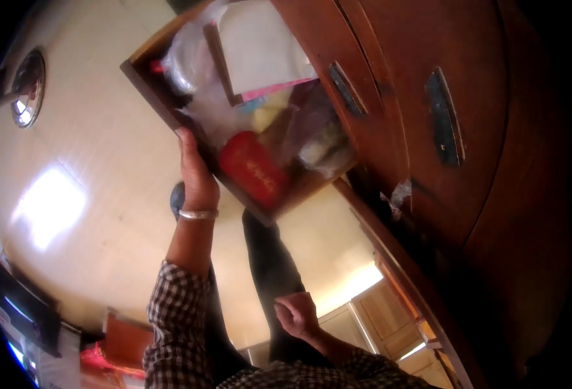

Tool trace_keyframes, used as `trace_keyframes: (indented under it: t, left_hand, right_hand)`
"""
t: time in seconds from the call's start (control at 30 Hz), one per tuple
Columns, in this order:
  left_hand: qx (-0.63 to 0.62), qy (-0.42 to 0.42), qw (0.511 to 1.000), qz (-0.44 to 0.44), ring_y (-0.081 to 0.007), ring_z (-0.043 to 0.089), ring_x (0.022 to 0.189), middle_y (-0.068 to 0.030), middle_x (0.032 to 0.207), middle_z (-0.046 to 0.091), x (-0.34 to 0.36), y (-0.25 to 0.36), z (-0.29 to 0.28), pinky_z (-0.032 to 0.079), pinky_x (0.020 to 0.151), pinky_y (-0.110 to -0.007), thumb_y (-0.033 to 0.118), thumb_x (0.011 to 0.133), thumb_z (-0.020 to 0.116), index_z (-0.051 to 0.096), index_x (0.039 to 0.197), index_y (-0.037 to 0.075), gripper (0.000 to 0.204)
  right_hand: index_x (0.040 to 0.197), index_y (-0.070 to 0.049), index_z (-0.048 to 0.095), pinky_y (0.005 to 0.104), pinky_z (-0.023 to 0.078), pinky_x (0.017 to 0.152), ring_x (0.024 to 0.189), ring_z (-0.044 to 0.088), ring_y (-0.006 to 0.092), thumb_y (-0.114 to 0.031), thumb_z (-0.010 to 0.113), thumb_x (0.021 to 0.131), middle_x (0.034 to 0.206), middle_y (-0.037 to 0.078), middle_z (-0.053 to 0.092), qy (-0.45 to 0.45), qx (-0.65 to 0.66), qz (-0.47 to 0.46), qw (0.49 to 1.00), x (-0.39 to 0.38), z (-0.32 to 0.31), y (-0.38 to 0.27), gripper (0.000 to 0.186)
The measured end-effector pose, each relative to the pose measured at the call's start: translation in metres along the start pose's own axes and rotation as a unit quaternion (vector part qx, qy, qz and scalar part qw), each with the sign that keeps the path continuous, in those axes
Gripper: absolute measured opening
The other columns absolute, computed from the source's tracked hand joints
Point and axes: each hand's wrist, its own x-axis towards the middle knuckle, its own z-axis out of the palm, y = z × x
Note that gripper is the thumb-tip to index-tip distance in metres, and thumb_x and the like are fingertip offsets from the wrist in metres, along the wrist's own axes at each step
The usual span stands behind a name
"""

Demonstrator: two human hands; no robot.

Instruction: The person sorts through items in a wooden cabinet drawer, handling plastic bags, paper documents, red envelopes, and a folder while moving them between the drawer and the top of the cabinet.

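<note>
One drawer (pixel 169 97), long axis upper-left.

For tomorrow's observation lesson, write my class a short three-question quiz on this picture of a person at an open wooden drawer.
1. True or false: the left hand grips the front edge of the open drawer.
2. What colour is the case lying in the drawer? A green, B red, C white.
3. Fill in: the right hand is loosely ____ and holds nothing.

Key: 1 true; 2 B; 3 curled.
</note>
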Motion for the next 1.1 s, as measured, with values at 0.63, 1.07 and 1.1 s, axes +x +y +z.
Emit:
trace_keyframes:
  t: [0.63,1.07,1.1]
  left_hand:
    - [0.129,-0.035,0.991,0.020,-0.0313,0.017,0.134,-0.0228,0.143,0.021,0.053,-0.058,0.094,0.015,0.109,-0.036,0.059,0.087,0.043,0.015,0.142,-0.001,0.086]
    - [0.435,0.002,0.893,0.117,-0.0427,0.050,0.105,-0.0294,0.115,0.047,0.051,-0.061,0.092,0.044,0.087,-0.041,0.019,0.073,0.063,0.015,0.139,-0.002,0.085]
    - [0.434,-0.002,0.892,0.127,-0.0428,0.050,0.104,-0.0298,0.114,0.048,0.050,-0.061,0.093,0.044,0.087,-0.041,0.019,0.073,0.063,0.016,0.139,-0.002,0.085]
  right_hand:
    - [0.090,-0.005,0.063,0.0385,0.045,0.066,0.072,0.057,0.0287,-0.009,0.067,0.074,0.078,0.011,0.060,-0.024,0.000,0.009,1.000,0.014,-0.012,-0.002,0.017]
    - [0.087,-0.007,0.064,0.0344,0.045,0.066,0.074,0.059,0.0250,-0.005,0.067,0.071,0.082,0.008,0.063,-0.005,-0.043,0.001,0.999,0.007,-0.007,0.002,0.016]
    - [0.087,-0.007,0.064,0.0342,0.045,0.066,0.074,0.059,0.0250,-0.004,0.067,0.071,0.082,0.008,0.063,0.005,-0.035,0.003,0.999,0.006,-0.007,0.003,0.016]
